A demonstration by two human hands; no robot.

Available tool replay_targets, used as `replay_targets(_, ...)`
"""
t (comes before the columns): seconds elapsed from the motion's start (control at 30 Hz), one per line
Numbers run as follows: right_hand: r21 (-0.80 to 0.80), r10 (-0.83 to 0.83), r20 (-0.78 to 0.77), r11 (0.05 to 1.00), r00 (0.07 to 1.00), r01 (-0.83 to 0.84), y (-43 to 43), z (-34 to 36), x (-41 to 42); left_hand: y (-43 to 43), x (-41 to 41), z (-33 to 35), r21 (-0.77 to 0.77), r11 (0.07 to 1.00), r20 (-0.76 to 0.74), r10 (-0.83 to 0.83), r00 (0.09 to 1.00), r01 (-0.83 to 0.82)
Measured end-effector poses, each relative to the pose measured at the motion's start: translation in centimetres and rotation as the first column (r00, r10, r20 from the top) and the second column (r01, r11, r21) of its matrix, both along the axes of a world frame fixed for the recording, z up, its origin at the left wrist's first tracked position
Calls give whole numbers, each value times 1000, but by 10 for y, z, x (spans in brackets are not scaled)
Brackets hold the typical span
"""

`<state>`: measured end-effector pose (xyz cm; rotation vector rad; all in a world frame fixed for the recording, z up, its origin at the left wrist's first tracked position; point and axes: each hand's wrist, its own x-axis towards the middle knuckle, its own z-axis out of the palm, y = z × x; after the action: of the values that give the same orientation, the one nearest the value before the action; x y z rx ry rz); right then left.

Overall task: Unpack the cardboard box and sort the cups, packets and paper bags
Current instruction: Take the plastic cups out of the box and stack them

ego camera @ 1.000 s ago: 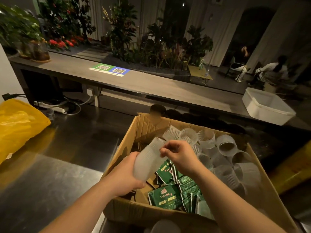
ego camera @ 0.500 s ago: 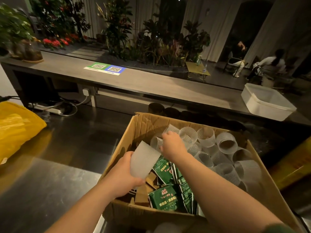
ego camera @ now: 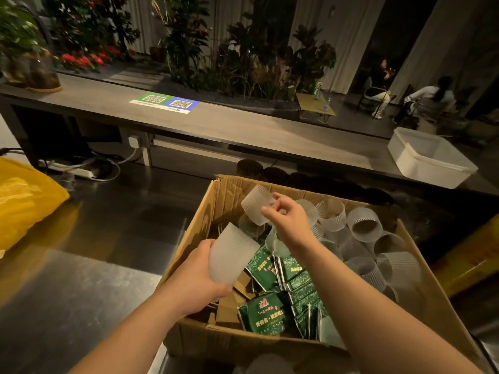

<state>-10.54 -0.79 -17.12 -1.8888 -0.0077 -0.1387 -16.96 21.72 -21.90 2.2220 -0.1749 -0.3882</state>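
Observation:
An open cardboard box (ego camera: 205,336) stands on the steel counter in front of me. My left hand (ego camera: 194,282) grips a ribbed translucent cup stack (ego camera: 229,255) over the box's left side. My right hand (ego camera: 289,222) pinches a second ribbed cup (ego camera: 255,202) lifted above the box's back left corner. Several more translucent cups (ego camera: 361,228) lie along the box's right and back. Green packets (ego camera: 270,314) fill the middle and front. Brown paper pieces (ego camera: 229,309) show beneath my left hand.
A yellow plastic bag (ego camera: 24,201) lies on the steel counter (ego camera: 67,292) at the left. A white tub (ego camera: 429,157) sits on the raised wooden ledge (ego camera: 243,128) at the right. A power strip with cables (ego camera: 81,170) lies under the ledge. People sit far back right.
My right hand reached into the cups at the box's back, then rose with one cup pinched in its fingers. My left hand kept holding its cup stack.

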Motion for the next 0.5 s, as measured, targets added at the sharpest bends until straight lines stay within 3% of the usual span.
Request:
replay_targets(0.07,148,129,-69,982,989,-118,-1,11,-19,-1,-1,2,-6,1000,7,1,1000,-1)
replay_targets(0.2,-21,230,-126,972,965,-234,0,-2,-40,-2,-3,5,5,1000,27,-21,999,21)
replay_targets(0.3,39,231,-137,973,963,-228,10,-7,-52,-3,-5,9,5,1000,38,-28,999,28)
replay_targets(0.4,-139,302,-195,933,933,-331,9,-3,-59,-3,-7,11,20,999,57,-31,998,30)
replay_targets(0.43,-130,304,-203,934,931,-333,6,0,-58,-3,-8,11,22,999,59,-29,998,27)
replay_targets(0.5,-256,142,-113,952,983,-167,-4,7,-49,-5,-10,13,11,1000,79,-22,997,21)
